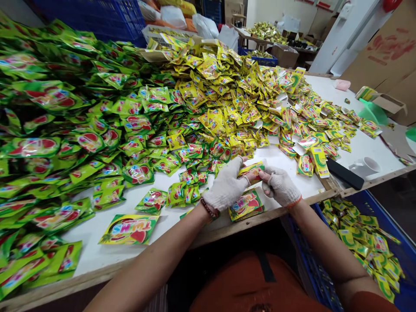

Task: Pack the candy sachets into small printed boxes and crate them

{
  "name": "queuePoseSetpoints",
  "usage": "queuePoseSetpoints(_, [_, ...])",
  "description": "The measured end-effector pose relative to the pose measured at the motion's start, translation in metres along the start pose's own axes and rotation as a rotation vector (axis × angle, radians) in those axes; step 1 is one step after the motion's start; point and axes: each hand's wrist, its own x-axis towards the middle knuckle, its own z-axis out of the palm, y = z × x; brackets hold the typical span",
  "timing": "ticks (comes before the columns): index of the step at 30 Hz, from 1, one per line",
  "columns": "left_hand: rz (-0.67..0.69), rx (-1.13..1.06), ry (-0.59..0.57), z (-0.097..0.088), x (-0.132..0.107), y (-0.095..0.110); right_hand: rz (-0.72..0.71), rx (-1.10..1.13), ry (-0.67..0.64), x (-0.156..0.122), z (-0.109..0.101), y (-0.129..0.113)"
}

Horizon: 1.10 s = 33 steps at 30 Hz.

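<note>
My left hand (226, 185), in a white fingerless glove, grips a small yellow-green candy box (252, 169) near the table's front edge. At the box's right end the fingers of my right hand (282, 187), gloved the same way, are pinched together. Just below lies a flat printed carton (247, 205) with a watermelon picture. Another flat "TWINS" carton (129, 229) rests to the left. Green candy packets (151, 200) lie beside my left hand, and yellow packets (238, 143) are heaped beyond it. What the box contains is hidden.
A large heap of green packets (58, 143) covers the table's left side. Small finished-looking boxes (318, 162), a black phone-like object (344, 173) and a clear cup (365, 167) stand right. Below the edge, a blue crate (403, 255) holds several boxes.
</note>
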Motion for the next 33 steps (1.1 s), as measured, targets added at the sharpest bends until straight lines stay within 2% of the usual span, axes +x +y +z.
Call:
queuePoseSetpoints(3, [-0.114,-0.251,-0.071,-0.001,0.008,0.000,-0.019,0.016,0.071,-0.005,-0.001,0.005])
queuePoseSetpoints(7, [-0.101,-0.359,-0.054,0.005,0.017,0.002,-0.206,-0.243,0.185,-0.007,0.001,0.000])
queuePoseSetpoints(10, [-0.063,-0.381,-0.101,0.012,0.022,0.002,-0.282,-0.349,0.260,-0.004,-0.013,-0.008])
queuePoseSetpoints(12, [-0.005,-0.255,-0.091,0.009,0.025,-0.003,-0.260,-0.314,0.304,-0.003,-0.035,-0.012])
queuePoseSetpoints(14, [0.063,0.021,0.022,-0.004,0.029,-0.011,-0.200,-0.346,0.333,-0.006,-0.064,-0.015])
queuePoseSetpoints(16, [0.089,0.324,0.172,-0.027,0.034,-0.021,-0.114,-0.534,0.287,-0.010,-0.088,-0.018])
queuePoseSetpoints(18, [0.030,0.524,0.283,-0.050,0.041,-0.031,-0.136,-0.785,0.264,-0.012,-0.100,-0.024])
queuePoseSetpoints(19, [-0.010,0.591,0.316,-0.059,0.045,-0.035,-0.189,-0.885,0.276,-0.010,-0.099,-0.027])
queuePoseSetpoints(21, [-0.065,0.702,0.320,-0.068,0.054,-0.041,-0.323,-0.972,0.311,0.002,-0.083,-0.034])
queuePoseSetpoints(25, [-0.070,0.853,0.191,-0.059,0.064,-0.048,-0.387,-0.922,0.218,0.054,-0.023,-0.039])
queuePoseSetpoints(27, [-0.018,0.857,0.199,-0.053,0.061,-0.049,-0.367,-1.010,0.227,0.083,0.004,-0.036])
queuePoseSetpoints(30, [0.059,0.685,0.269,-0.053,0.050,-0.048,-0.378,-1.034,0.242,0.112,0.024,-0.027])
queuePoseSetpoints(33, [-0.017,0.264,0.390,-0.057,0.039,-0.045,-0.439,-0.955,0.219,0.113,0.021,-0.022])
